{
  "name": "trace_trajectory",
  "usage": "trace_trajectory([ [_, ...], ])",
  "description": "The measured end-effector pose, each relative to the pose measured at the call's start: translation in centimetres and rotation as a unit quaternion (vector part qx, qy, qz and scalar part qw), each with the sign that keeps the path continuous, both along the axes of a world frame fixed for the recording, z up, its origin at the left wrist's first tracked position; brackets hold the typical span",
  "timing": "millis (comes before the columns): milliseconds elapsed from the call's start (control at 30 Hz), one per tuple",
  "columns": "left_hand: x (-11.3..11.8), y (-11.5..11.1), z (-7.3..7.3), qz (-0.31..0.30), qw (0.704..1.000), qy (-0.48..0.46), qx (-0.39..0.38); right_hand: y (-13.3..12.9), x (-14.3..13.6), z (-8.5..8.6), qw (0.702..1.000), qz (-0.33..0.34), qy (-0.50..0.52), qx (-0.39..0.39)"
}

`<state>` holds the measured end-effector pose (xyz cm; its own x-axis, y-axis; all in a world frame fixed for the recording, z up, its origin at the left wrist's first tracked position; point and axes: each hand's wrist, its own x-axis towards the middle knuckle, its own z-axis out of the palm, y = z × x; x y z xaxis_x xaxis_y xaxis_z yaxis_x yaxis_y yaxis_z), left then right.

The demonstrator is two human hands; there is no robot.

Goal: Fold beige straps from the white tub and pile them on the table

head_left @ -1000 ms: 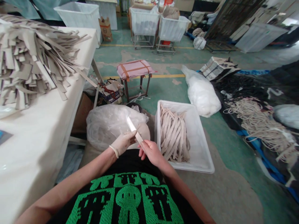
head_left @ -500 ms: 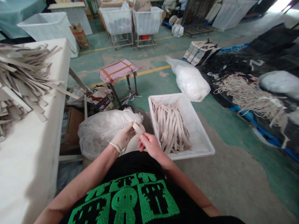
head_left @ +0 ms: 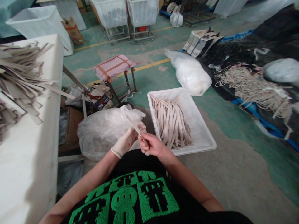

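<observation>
A narrow beige fabric strip (head_left: pixel 133 124) is held in front of my waist, its far end pointing up and left. My right hand (head_left: pixel 154 145), bare, pinches it between thumb and fingers, and a short end hangs below. My left hand (head_left: pixel 127 140) wears a thin whitish glove with a small red spot; its fingers curl about the strip's middle, though the contact is partly hidden. Right beside my right hand stands a white plastic tub (head_left: pixel 203 130) with a heap of similar beige strips (head_left: pixel 171 123) in it.
At left, a white table (head_left: pixel 44 130) carries piled strips (head_left: pixel 21 74). A clear plastic bag (head_left: pixel 100 130) lies beyond my left hand. Farther off are a pink-topped stool (head_left: pixel 115 67), a stuffed white bag (head_left: pixel 190 73) and wheeled bins (head_left: pixel 112 14). Cord bundles (head_left: pixel 254 85) lie at right.
The strip has turned and now shows its narrow edge, with its far end raised higher to the left. Both hands have shifted slightly and the left fingers have curled in. My view has tilted down.
</observation>
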<state>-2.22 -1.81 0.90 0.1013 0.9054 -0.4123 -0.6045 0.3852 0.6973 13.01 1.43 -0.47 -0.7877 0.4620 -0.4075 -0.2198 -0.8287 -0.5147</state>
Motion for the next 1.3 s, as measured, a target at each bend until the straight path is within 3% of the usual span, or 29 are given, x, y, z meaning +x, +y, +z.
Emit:
trace_trajectory([
  [67,-0.3,0.3,-0.4,0.0,1.0,-0.012,0.014,-0.2,0.2,0.1,0.997,0.039,0.034,-0.05],
  [133,-0.5,0.7,-1.1,0.023,1.0,0.006,0.005,-0.7,0.1,0.0,0.998,0.047,0.023,-0.03],
  [200,-0.8,1.0,-1.9,0.065,0.997,0.031,-0.023,-1.3,0.0,-0.4,0.996,0.036,-0.039,0.065],
  [267,-1.1,1.4,-2.3,0.114,0.991,0.045,-0.047,-2.0,0.0,-1.1,0.968,0.012,-0.147,0.202],
  [367,-1.2,2.0,-2.2,0.175,0.982,0.049,-0.058,-2.2,1.2,-2.0,0.859,-0.044,-0.322,0.396],
  [467,-1.0,2.4,-2.0,0.217,0.973,0.053,-0.058,-1.6,3.3,-2.0,0.735,-0.077,-0.41,0.534],
  [533,-0.7,2.6,-2.0,0.236,0.969,0.052,-0.052,-1.1,4.8,-1.5,0.694,-0.06,-0.437,0.568],
  [600,-0.4,2.6,-2.0,0.242,0.968,0.044,-0.045,-0.9,6.0,-0.7,0.719,-0.012,-0.436,0.541],
  [733,-0.2,2.4,-1.7,0.245,0.967,0.016,-0.065,-2.2,7.0,0.8,0.873,0.099,-0.314,0.359],
  [800,0.2,2.0,-1.5,0.238,0.967,0.01,-0.093,-3.3,6.5,1.0,0.911,0.115,-0.266,0.293],
  [900,1.4,1.0,-1.1,0.21,0.971,0.007,-0.115,-4.1,4.5,0.8,0.927,0.089,-0.245,0.271],
  [1067,2.6,0.2,-0.9,0.107,0.99,0.023,-0.083,-3.2,1.4,0.3,0.923,-0.015,-0.245,0.297],
  [1233,0.9,1.2,-1.2,0.188,0.979,0.027,-0.073,-3.6,2.4,0.9,0.909,0.053,-0.261,0.32],
  [1300,1.0,1.0,-1.6,0.164,0.983,0.023,-0.082,-3.6,2.6,0.9,0.901,0.054,-0.289,0.319],
])
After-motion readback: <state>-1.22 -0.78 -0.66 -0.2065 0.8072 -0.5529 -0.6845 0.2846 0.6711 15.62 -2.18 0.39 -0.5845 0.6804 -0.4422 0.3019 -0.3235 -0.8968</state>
